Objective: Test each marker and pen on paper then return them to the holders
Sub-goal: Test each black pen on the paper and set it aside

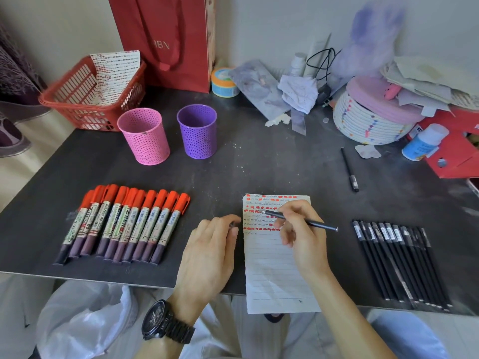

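My right hand [302, 234] grips a thin black pen [318, 225], uncapped, its tip over the upper lines of the lined paper [274, 270], which bears red marks and scribbles at the top. My left hand [210, 252] lies just left of the paper, fingers curled around a small dark piece, apparently the pen's cap [232, 224]. Several red-capped markers [124, 224] lie in a row on the left. Several black pens [399, 263] lie in a row on the right. A pink holder [143, 136] and a purple holder [198, 130] stand behind, with nothing showing in them.
One more black pen [350, 169] lies alone behind the paper to the right. A red basket [90, 97], a red bag [166, 40], a tape roll [224, 82], a round woven box [370, 117] and loose papers crowd the table's [259, 164] back edge.
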